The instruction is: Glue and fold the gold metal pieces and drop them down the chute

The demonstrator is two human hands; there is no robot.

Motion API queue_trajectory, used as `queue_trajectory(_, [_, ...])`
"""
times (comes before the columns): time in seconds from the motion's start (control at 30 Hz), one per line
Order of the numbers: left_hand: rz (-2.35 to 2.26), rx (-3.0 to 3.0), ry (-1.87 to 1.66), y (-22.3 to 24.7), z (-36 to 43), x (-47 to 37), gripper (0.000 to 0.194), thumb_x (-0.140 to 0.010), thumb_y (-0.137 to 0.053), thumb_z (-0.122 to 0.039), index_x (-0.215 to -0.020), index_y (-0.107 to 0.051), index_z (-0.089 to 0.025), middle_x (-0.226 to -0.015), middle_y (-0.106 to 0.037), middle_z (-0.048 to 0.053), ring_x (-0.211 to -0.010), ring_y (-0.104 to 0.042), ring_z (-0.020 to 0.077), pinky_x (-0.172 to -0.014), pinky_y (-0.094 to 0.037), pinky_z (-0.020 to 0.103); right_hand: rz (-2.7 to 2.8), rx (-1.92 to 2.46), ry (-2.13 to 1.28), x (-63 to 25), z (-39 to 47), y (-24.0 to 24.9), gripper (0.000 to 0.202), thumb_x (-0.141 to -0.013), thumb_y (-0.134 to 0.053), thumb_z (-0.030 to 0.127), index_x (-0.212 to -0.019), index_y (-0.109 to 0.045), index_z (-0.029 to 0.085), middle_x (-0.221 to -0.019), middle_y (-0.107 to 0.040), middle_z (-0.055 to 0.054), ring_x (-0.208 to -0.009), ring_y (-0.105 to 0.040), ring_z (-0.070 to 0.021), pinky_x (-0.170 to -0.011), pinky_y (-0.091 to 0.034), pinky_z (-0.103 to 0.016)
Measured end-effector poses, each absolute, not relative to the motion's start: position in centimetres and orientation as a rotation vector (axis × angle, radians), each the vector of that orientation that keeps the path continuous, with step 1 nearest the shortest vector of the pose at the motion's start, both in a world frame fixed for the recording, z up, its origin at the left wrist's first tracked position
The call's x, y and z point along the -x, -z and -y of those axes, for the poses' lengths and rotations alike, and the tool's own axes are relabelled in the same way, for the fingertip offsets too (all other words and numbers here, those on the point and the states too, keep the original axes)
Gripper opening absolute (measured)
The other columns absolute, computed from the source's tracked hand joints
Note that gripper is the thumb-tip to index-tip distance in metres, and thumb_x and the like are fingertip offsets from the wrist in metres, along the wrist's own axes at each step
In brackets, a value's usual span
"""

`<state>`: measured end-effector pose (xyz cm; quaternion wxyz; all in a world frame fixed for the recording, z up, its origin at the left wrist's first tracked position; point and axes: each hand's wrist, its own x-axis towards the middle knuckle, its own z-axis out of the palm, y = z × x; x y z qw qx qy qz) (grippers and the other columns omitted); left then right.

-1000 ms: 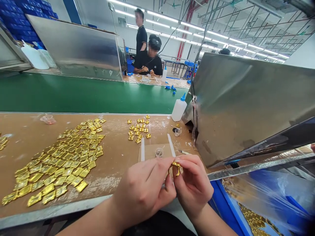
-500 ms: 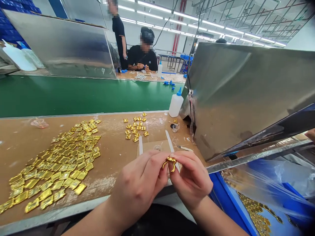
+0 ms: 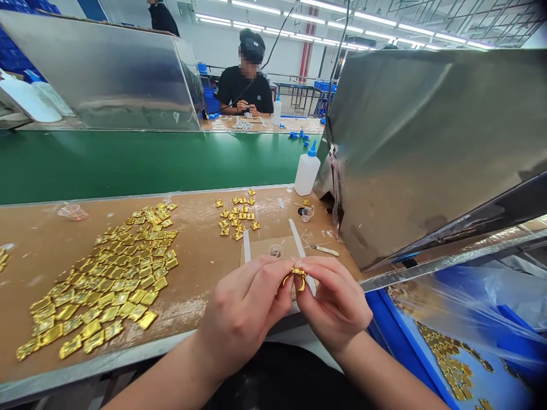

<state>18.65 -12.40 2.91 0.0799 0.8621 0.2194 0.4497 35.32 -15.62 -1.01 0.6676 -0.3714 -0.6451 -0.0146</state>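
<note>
Between both hands, at the near edge of the brown work table (image 3: 192,250), is a small gold piece (image 3: 298,272) with two curved prongs hanging down. My left hand (image 3: 245,310) pinches its left side with thumb and fingers. On its right side, my right hand (image 3: 337,304) grips it the same way. Many flat gold pieces (image 3: 106,285) lie in a wide spread on the left of the table. A smaller cluster of gold pieces (image 3: 236,214) sits beyond my hands.
A white bottle with a blue tip (image 3: 306,173) stands beside a large metal panel (image 3: 427,154) on the right. A craft knife (image 3: 325,250) lies near my right hand. A blue bin (image 3: 399,341) holds gold pieces. Across the green belt (image 3: 149,159), a person (image 3: 245,85) sits working.
The view has shifted slightly, so the table appears a little higher and further right. The standing person in the background has moved left. Both hands keep their grip on the gold piece.
</note>
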Motion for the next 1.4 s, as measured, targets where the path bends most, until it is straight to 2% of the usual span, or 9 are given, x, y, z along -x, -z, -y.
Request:
queue_trajectory(0.23, [-0.640,-2.592,-1.297,-3.2,12.3,-18.6,0.032,-0.100,-0.061,-0.004,-0.130,-0.060,-0.015,-0.111,-0.076,0.008,-0.104,-0.072,0.0182,-0.096,-0.056,0.028,1.452,0.859,0.007,-35.4,15.5,1.0,0.051,-0.086,-0.070,0.000,-0.128,-0.075,0.028,-0.105,-0.082,-0.007,-0.090,-0.080,-0.0217,-0.077,-0.070,-0.035])
queue_trajectory(0.5, [-0.589,-2.574,-1.326,-3.1,12.4,-18.4,0.024,-0.101,-0.062,-0.006,-0.123,-0.063,-0.014,-0.102,-0.075,0.007,-0.096,-0.072,0.0182,-0.090,-0.056,0.028,1.468,0.828,0.006,-35.5,15.9,1.5,0.056,-0.084,-0.071,-0.003,-0.131,-0.073,0.026,-0.107,-0.081,-0.008,-0.094,-0.080,-0.0219,-0.079,-0.069,-0.035])
queue_trajectory(0.7, [-0.588,-2.568,-1.333,-2.7,11.9,-18.4,0.019,-0.101,-0.063,-0.008,-0.119,-0.063,-0.014,-0.097,-0.075,0.006,-0.089,-0.073,0.0180,-0.083,-0.057,0.028,1.440,0.875,0.017,-35.2,15.7,1.4,0.051,-0.085,-0.069,-0.001,-0.127,-0.075,0.028,-0.102,-0.082,-0.006,-0.088,-0.080,-0.0207,-0.075,-0.069,-0.034])
queue_trajectory(0.8, [-0.611,-2.567,-1.351,-2.6,11.7,-18.3,0.021,-0.099,-0.064,-0.005,-0.119,-0.064,-0.014,-0.096,-0.075,0.005,-0.090,-0.073,0.0159,-0.086,-0.056,0.025,1.472,0.862,-0.018,-35.3,15.7,1.3,0.053,-0.086,-0.069,-0.002,-0.130,-0.074,0.028,-0.105,-0.081,-0.007,-0.092,-0.079,-0.0204,-0.078,-0.069,-0.033])
queue_trajectory(0.93, [-0.593,-2.523,-1.390,-2.5,11.6,-18.0,0.025,-0.097,-0.065,-0.005,-0.120,-0.064,-0.015,-0.098,-0.076,0.003,-0.091,-0.073,0.0130,-0.089,-0.056,0.021,1.482,0.808,-0.061,-35.4,15.6,1.1,0.055,-0.087,-0.071,-0.002,-0.133,-0.073,0.027,-0.110,-0.081,-0.008,-0.096,-0.079,-0.0201,-0.081,-0.069,-0.033])
queue_trajectory(1.13, [-0.626,-2.394,-1.396,-1.9,11.6,-17.7,0.024,-0.097,-0.065,-0.008,-0.119,-0.066,-0.018,-0.097,-0.076,0.000,-0.079,-0.070,0.0097,-0.077,-0.056,0.018,1.505,0.753,-0.041,-35.0,15.5,-0.3,0.042,-0.089,-0.072,0.000,-0.126,-0.075,0.020,-0.105,-0.081,-0.009,-0.092,-0.079,-0.0179,-0.082,-0.069,-0.029])
queue_trajectory(1.4, [-0.560,-2.605,-1.477,-2.5,11.5,-16.9,0.030,-0.092,-0.068,0.000,-0.119,-0.067,-0.011,-0.099,-0.076,0.004,-0.090,-0.073,0.0132,-0.089,-0.057,0.021,1.658,0.769,0.051,-35.9,15.5,0.2,0.038,-0.094,-0.071,0.005,-0.131,-0.071,0.014,-0.112,-0.076,-0.014,-0.106,-0.077,-0.0207,-0.090,-0.067,-0.033])
